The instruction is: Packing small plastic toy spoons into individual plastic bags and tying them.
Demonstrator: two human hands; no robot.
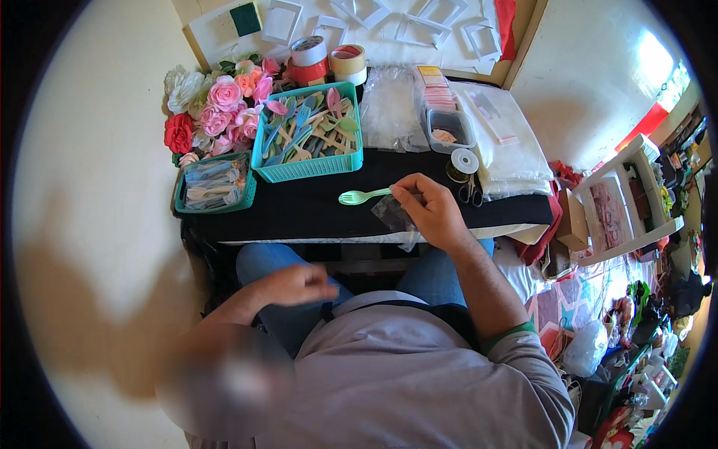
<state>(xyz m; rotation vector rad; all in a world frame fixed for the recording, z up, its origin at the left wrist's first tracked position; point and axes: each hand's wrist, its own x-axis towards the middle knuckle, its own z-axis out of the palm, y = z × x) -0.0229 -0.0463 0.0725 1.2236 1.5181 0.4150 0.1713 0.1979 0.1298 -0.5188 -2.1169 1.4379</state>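
My right hand [429,210] pinches the handle of a pale green plastic fork [359,197] above the black tabletop cloth [303,210]. A small clear plastic bag [395,213] hangs beneath the same fingers, partly hidden by them. Over my lap, my left hand [305,285] is blurred, its fingers curled and their inner side hidden. Beyond the fork stands a turquoise basket [314,168] full of mixed coloured plastic forks and spoons [314,126]. A smaller green basket [216,209] to the left holds cutlery in clear wrapping [216,182].
Artificial flowers [224,106] and stacked tape rolls [308,53] line the back. On the right are clear bags [392,109], a plastic tub [450,132], a spool [463,164], scissors [470,193] and stacked plastic sheets [507,140]. A wall borders the left side.
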